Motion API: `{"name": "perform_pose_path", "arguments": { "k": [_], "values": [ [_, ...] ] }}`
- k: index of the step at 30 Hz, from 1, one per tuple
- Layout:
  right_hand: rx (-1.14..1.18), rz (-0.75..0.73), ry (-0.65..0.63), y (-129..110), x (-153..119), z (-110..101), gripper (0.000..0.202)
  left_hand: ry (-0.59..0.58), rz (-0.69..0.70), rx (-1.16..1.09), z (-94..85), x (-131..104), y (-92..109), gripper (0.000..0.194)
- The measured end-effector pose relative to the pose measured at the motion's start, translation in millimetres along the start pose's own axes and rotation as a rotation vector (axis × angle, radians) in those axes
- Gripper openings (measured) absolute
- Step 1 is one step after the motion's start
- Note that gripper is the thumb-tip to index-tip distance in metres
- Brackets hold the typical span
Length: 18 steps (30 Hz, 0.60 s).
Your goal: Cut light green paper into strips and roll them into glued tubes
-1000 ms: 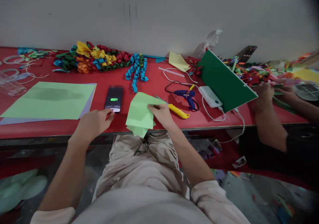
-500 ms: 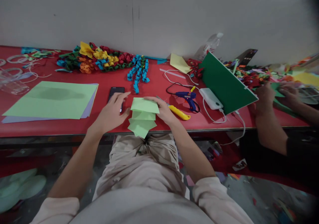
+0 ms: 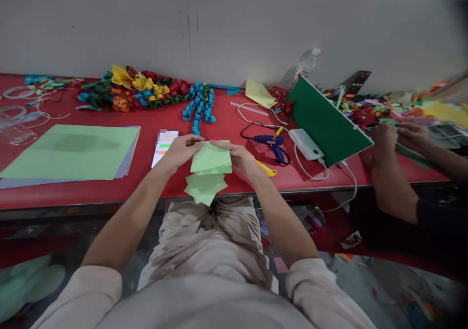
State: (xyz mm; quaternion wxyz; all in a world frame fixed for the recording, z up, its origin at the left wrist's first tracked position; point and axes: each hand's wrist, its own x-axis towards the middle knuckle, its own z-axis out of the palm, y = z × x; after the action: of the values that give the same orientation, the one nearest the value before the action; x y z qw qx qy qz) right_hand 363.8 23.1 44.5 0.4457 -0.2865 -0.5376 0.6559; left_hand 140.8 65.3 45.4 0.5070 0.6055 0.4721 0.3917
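A light green paper square [image 3: 211, 157] is held just above the table's front part, between my two hands. My left hand [image 3: 183, 152] pinches its upper left corner, fingers together. Along the upper right edge, the fingers and thumb of my right hand [image 3: 242, 159] grip the same sheet. Beneath it lie more green paper pieces [image 3: 205, 187], with pointed corners sticking out over the table's edge. A phone with a lit screen [image 3: 164, 146] lies beside my left hand. A yellow-handled cutter [image 3: 267, 169] is partly hidden behind my right hand.
Large green sheets [image 3: 69, 148] lie at left on the red table [image 3: 146, 119]. Paper chains [image 3: 146, 87] line the wall. A blue glue gun [image 3: 272, 144], a white power bank [image 3: 306, 144] and a green board [image 3: 325, 122] stand right. Beyond, another person's hands [image 3: 383, 136] work.
My left hand has moved right from beside the phone and taken the paper's upper left corner. The phone's screen has lit up. My right hand keeps hold of the paper.
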Motion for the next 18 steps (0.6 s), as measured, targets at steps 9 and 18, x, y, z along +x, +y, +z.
{"name": "perform_pose_path", "arguments": {
  "k": [9,18],
  "values": [
    [-0.604,-0.181,0.361,6,20,-6,0.044,0.057,0.119,0.027,1.0,11,-4,0.046],
    [-0.736,-0.183,0.454,9,25,-11,0.035,0.106,0.118,0.008,7.4,18,-10,0.044]
  ]
}}
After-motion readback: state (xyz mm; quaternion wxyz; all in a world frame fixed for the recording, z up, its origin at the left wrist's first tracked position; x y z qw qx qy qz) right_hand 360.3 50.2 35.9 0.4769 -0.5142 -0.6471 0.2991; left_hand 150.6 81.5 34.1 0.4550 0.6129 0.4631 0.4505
